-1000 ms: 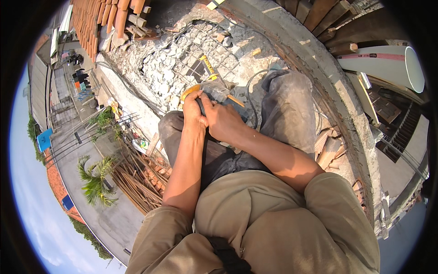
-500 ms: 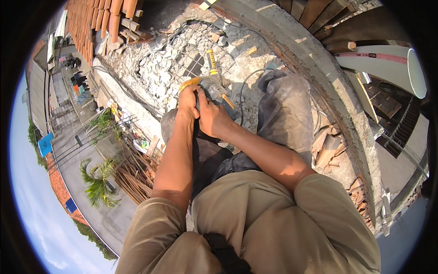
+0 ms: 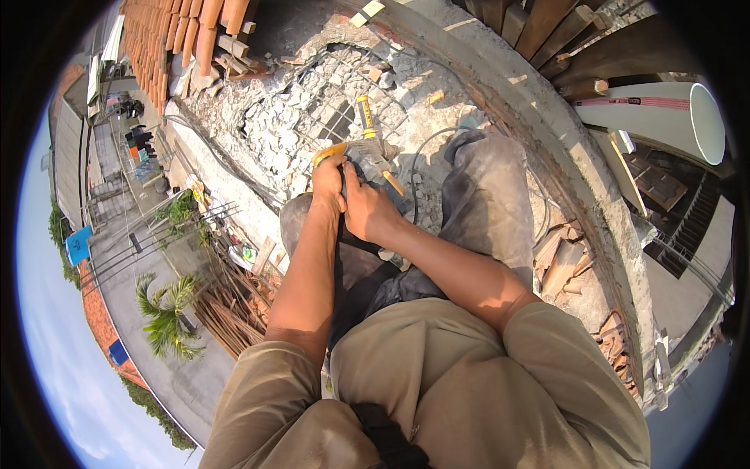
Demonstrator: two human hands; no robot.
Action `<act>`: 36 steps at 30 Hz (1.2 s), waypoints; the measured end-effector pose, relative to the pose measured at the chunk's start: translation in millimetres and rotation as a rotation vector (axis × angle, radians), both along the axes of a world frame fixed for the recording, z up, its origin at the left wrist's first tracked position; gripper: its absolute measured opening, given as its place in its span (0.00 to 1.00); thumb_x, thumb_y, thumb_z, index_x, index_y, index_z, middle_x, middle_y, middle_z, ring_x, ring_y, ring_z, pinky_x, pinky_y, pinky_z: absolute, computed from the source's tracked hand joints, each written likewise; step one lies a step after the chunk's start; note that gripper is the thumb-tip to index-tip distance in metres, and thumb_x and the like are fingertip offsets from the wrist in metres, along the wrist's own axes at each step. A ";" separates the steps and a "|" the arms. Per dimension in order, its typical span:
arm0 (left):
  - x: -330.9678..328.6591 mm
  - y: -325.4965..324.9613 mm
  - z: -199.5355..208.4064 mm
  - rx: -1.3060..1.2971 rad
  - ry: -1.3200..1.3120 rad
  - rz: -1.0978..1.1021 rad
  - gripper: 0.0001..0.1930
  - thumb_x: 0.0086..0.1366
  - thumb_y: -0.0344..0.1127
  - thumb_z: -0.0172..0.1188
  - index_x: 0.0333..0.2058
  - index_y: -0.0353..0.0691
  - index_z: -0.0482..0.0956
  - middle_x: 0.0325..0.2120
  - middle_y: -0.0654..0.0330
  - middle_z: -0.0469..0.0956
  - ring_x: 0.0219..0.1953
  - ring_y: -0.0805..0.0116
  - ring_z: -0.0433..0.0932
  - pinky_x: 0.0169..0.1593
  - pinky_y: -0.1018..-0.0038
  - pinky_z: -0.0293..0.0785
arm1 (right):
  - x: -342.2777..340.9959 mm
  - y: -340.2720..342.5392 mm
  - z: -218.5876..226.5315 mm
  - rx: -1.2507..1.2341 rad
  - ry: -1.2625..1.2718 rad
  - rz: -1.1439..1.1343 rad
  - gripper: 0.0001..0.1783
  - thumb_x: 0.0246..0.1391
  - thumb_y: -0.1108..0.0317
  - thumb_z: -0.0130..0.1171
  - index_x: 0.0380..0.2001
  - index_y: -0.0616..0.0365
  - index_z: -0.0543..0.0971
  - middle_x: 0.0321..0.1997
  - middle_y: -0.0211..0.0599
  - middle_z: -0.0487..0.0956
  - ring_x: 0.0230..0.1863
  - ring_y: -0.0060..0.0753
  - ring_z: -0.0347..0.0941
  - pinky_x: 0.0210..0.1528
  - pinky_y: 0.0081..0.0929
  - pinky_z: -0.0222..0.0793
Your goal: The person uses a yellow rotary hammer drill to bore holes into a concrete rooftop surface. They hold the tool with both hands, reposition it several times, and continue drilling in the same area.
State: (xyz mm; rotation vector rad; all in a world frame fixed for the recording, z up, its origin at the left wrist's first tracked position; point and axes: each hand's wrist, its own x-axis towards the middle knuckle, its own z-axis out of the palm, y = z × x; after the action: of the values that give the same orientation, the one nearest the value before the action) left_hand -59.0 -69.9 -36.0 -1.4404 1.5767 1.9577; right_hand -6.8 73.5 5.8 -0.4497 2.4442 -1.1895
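A yellow and grey demolition hammer (image 3: 381, 167) lies tilted in front of me, over the broken concrete slab (image 3: 277, 117). My left hand (image 3: 329, 184) is closed round its rear grip, and my right hand (image 3: 369, 206) wraps the same end from the right, fingers overlapping near the left hand. A yellow side handle (image 3: 365, 117) sticks out on the far side, with neither hand on it. The tool's bit cannot be made out. Bare rebar (image 3: 334, 123) crosses a dark gap in the rubble just beyond the tool.
A grey cable (image 3: 426, 144) curves beside my right knee. The concrete edge (image 3: 223, 168) drops off at the left toward lower ground. Roof tiles (image 3: 205, 23) are stacked far left. A raised concrete curb (image 3: 539, 129), a white pipe (image 3: 664, 117) and broken tiles (image 3: 564, 262) lie right.
Both hands keep hold of the hammer. The hammer and hands have shifted slightly, and the whole view has tilted a little.
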 end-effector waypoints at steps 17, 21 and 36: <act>30.9 14.5 32.4 0.167 0.014 0.072 0.11 0.72 0.37 0.61 0.41 0.33 0.79 0.26 0.52 0.80 0.21 0.53 0.79 0.28 0.57 0.81 | 20.4 24.8 29.3 -0.043 -0.023 0.105 0.52 0.59 0.68 0.64 0.79 0.76 0.49 0.56 0.78 0.81 0.49 0.80 0.82 0.58 0.62 0.79; -0.6 -1.5 18.3 0.062 0.026 -0.264 0.11 0.70 0.36 0.63 0.42 0.32 0.79 0.26 0.51 0.79 0.23 0.53 0.80 0.29 0.56 0.81 | 7.1 15.4 21.6 -0.057 -0.116 0.077 0.55 0.58 0.69 0.63 0.80 0.75 0.43 0.62 0.82 0.77 0.60 0.80 0.79 0.66 0.62 0.74; -29.4 -25.3 -59.6 -0.008 0.530 -0.714 0.11 0.68 0.38 0.64 0.40 0.36 0.78 0.25 0.54 0.79 0.21 0.56 0.78 0.27 0.58 0.79 | -26.1 16.8 18.5 -0.003 -0.208 -0.026 0.58 0.60 0.67 0.63 0.83 0.70 0.40 0.70 0.81 0.72 0.69 0.76 0.74 0.73 0.56 0.69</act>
State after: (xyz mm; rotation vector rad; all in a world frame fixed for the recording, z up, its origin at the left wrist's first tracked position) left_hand -88.4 -95.1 -95.6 -0.2438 1.9330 1.9209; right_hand -32.9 90.3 24.4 -0.2805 2.2771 -1.1871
